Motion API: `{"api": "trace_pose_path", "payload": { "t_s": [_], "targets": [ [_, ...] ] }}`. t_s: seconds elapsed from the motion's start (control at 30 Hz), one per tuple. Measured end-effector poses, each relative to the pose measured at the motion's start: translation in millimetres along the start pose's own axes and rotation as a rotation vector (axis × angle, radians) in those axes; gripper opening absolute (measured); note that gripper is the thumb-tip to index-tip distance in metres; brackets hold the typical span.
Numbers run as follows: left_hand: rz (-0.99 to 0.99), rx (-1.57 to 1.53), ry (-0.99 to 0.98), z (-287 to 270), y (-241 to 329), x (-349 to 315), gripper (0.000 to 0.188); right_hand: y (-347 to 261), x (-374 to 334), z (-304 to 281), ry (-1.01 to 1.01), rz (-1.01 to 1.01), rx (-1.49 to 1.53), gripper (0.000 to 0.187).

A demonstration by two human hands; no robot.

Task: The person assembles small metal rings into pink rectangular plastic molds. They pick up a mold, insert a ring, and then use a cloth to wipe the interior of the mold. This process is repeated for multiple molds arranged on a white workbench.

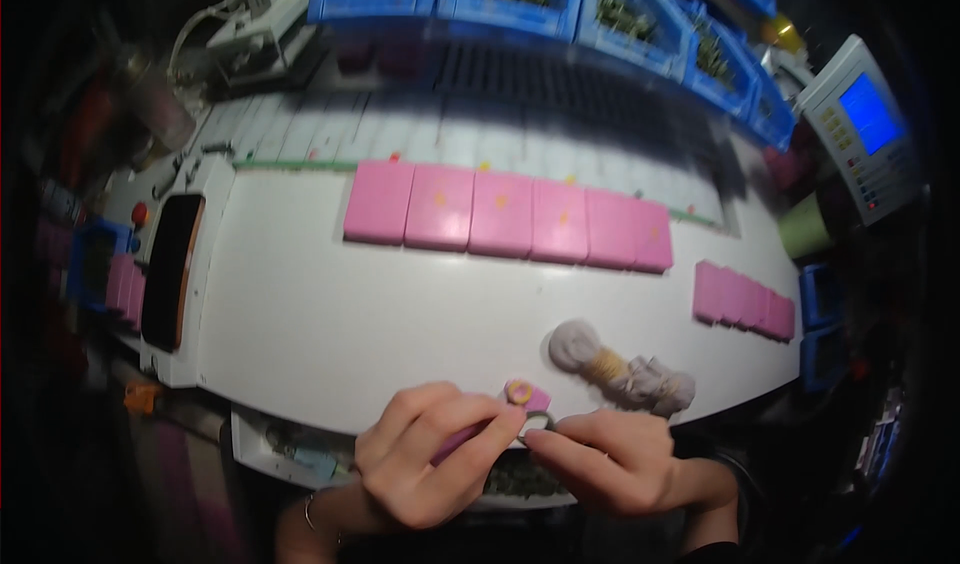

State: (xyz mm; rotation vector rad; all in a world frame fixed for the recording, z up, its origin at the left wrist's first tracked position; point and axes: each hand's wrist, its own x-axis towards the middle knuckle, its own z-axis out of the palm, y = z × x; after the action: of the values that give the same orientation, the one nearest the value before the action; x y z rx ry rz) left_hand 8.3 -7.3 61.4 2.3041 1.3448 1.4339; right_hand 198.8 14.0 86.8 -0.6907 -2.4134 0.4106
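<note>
Workshop, I'd say from my feed: white bench (290,314), blue bins (508,22) of small pieces beyond it, screened device (850,139) off its right.

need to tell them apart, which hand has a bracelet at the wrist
The left hand: a thin bracelet shows at its wrist, while none shows on the right hand.

An open lane is crossing the middle of the worktop (380,314).
A long row of pink blocks (500,216) is barring the way to the far edge; a shorter pink row (742,302) is hemming the right edge, a grey tied bundle (607,367) is blocking the near right corner, and the left hand (430,454) and right hand (618,461) are filling the middle of the near edge.
</note>
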Motion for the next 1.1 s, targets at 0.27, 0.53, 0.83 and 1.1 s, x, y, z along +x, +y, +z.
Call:
{"api": "trace_pose_path", "payload": {
  "t_s": [0.27, 0.53, 0.83, 1.1],
  "targets": [
    [-0.657, -0.498, 0.168, 10, -23, 2, 0.015, 77, 95, -43, 0.248, 0.154, -0.215, 0.008],
    [-1.143, -1.2, 0.297, 17, -39, -1, 0.039, 81, 96, -27, 0.107, 0.181, -0.044, 0.027],
    [-0.853, -1.475, -0.109, 21, -14, 2, 0.089, 33, 41, 14, 0.025, 0.326, 0.52, 0.012],
    [-0.297, -1.012, -0.12, 14, 5, -7, 0.086, 25, 45, 29, -0.129, 0.614, 0.973, 0.038]
  ]
}}
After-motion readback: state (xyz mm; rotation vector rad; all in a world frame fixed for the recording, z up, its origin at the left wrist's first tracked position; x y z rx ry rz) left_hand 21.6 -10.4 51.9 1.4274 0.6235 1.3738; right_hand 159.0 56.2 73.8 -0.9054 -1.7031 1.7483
